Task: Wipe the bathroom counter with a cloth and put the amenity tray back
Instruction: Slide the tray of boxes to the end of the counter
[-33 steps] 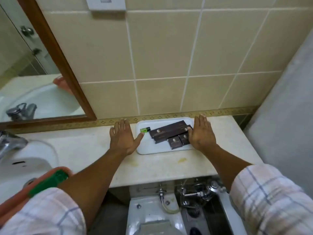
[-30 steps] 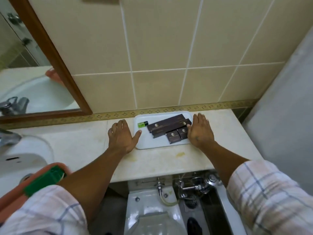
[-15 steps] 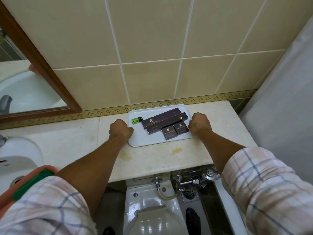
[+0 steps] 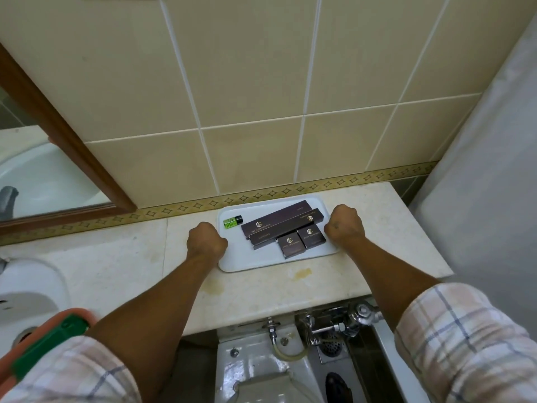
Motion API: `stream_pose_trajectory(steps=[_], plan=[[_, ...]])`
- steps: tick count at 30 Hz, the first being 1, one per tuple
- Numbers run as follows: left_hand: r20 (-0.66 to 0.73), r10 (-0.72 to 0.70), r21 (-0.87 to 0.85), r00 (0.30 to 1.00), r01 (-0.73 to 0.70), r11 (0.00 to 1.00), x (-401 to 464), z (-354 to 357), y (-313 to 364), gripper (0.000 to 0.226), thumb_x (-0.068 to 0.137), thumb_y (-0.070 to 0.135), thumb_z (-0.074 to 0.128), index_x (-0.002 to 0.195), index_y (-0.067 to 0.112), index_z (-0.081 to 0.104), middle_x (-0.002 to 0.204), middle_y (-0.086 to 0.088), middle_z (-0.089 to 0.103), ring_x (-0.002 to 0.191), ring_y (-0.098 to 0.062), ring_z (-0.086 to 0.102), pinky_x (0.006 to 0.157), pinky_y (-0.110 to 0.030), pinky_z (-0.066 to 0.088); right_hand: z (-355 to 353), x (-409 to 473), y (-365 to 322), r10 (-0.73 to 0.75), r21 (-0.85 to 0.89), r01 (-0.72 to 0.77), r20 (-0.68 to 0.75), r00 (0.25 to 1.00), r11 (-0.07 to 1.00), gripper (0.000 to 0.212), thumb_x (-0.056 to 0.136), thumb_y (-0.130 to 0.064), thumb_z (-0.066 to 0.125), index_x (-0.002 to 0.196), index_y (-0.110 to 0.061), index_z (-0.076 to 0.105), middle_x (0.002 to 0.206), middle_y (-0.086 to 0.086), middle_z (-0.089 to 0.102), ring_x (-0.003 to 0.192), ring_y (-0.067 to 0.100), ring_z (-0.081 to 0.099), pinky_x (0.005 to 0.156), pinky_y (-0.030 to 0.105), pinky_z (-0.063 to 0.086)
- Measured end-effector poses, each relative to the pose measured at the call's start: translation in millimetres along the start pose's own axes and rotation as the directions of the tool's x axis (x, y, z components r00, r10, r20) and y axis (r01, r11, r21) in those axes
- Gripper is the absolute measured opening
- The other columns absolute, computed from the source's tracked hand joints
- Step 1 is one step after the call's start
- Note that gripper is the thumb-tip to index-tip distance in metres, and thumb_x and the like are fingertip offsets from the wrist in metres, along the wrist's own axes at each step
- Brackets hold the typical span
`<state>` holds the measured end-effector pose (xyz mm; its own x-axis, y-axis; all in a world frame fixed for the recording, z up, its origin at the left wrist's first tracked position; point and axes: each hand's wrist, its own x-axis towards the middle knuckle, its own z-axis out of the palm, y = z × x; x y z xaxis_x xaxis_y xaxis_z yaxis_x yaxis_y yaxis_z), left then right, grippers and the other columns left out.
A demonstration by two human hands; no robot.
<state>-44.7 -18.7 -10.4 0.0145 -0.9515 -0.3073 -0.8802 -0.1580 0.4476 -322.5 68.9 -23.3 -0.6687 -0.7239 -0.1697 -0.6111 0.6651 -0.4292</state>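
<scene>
The counter (image 4: 261, 289) runs along the tiled wall, with the sink (image 4: 29, 289) at its left end. The white tray (image 4: 261, 261) lies flat at the counter's back edge, toward the right end, close against the wall. The left hand (image 4: 207, 239) is curled into a fist on the tray's left edge; the right hand (image 4: 344, 223) is curled the same way on its right edge. Whether the fingers actually hook the rim cannot be told. Four dark boxes (image 4: 283, 225) lie across the tray's middle, and a small green bottle (image 4: 232, 221) lies in its back left corner.
</scene>
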Motion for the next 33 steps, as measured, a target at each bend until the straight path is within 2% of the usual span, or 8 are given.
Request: stream_pose_trajectory(steps=[6,9,12,15,17,22,29,33], plan=[[0.005,0.200,0.092,0.980,-0.200,0.976,0,-16,30,0.008,0.075,0.000,0.058,0.068,0.003,0.057,0.093,-0.027,0.067,0.081,-0.038,0.062,0.058,-0.037,0.043,-36,-28,34,0.081,0.176,-0.079,-0.002,0.997,0.981,0.022,0.081,-0.006,0.071,0.069,-0.007,0.052,0.072,0.009,0.054,0.068,0.027,0.057,0.055,0.026,0.038],[0.064,0.298,0.191,0.952,-0.305,0.933,2,-11,55,0.004,0.077,0.004,0.057,0.074,0.006,0.056,0.093,-0.020,0.066,0.079,-0.032,0.057,0.064,-0.033,0.043,-52,-54,62,0.147,0.308,-0.139,-0.001,0.989,0.941,0.031,0.076,-0.006,0.074,0.056,-0.008,0.051,0.061,0.009,0.057,0.058,0.025,0.056,0.050,0.025,0.042],[0.114,0.380,0.214,0.918,-0.397,0.893,-2,10,95,0.006,0.078,0.004,0.055,0.077,0.009,0.055,0.092,-0.018,0.066,0.090,-0.036,0.063,0.069,-0.035,0.047,-66,-79,95,0.334,0.443,-0.304,0.009,0.942,0.844,0.027,0.072,-0.006,0.078,0.056,-0.008,0.057,0.062,0.009,0.065,0.062,0.026,0.066,0.063,0.034,0.057],[0.148,0.479,0.231,0.865,-0.501,0.834,-9,38,144,0.015,0.081,0.005,0.053,0.090,0.008,0.065,0.102,-0.018,0.069,0.096,-0.037,0.065,0.079,-0.039,0.052,-75,-97,127,0.465,0.509,-0.403,0.005,0.885,0.761,0.024,0.070,-0.007,0.080,0.054,-0.006,0.062,0.050,0.003,0.065,0.049,0.019,0.065,0.049,0.023,0.053],[0.169,0.551,0.250,0.817,-0.576,0.778,-14,58,176,0.021,0.084,0.005,0.051,0.099,0.006,0.067,0.105,-0.017,0.069,0.098,-0.036,0.066,0.082,-0.040,0.053,-78,-107,148,0.557,0.554,-0.467,0.009,0.831,0.689,0.020,0.068,-0.005,0.078,0.053,-0.005,0.064,0.046,0.005,0.065,0.045,0.021,0.066,0.051,0.027,0.057],[0.206,0.727,0.373,0.654,-0.740,0.560,-22,111,251,0.028,0.087,0.005,0.048,0.107,0.007,0.067,0.109,-0.015,0.068,0.102,-0.033,0.064,0.081,-0.042,0.053,-74,-115,187,0.685,0.671,-0.527,0.039,0.727,0.522,0.011,0.069,-0.002,0.076,0.062,0.001,0.069,0.053,0.015,0.070,0.054,0.033,0.072,0.068,0.054,0.063],[0.263,0.808,0.504,0.528,-0.789,0.352,-12,164,314,0.032,0.091,0.003,0.044,0.113,0.007,0.067,0.110,-0.013,0.068,0.103,-0.032,0.063,0.080,-0.040,0.052,-58,-98,199,0.725,0.813,-0.472,0.092,0.682,0.341,0.010,0.075,0.005,0.072,0.065,0.004,0.069,0.048,0.014,0.068,0.048,0.030,0.068,0.070,0.049,0.063],[0.352,0.824,0.574,0.445,-0.797,0.185,-4,180,325,0.030,0.090,0.000,0.047,0.112,0.003,0.067,0.111,-0.014,0.070,0.102,-0.035,0.065,0.078,-0.042,0.053,-48,-88,196,0.735,0.853,-0.450,0.125,0.667,0.263,0.007,0.076,0.004,0.073,0.070,0.006,0.069,0.049,0.013,0.069,0.047,0.026,0.067,0.054,0.033,0.060]])
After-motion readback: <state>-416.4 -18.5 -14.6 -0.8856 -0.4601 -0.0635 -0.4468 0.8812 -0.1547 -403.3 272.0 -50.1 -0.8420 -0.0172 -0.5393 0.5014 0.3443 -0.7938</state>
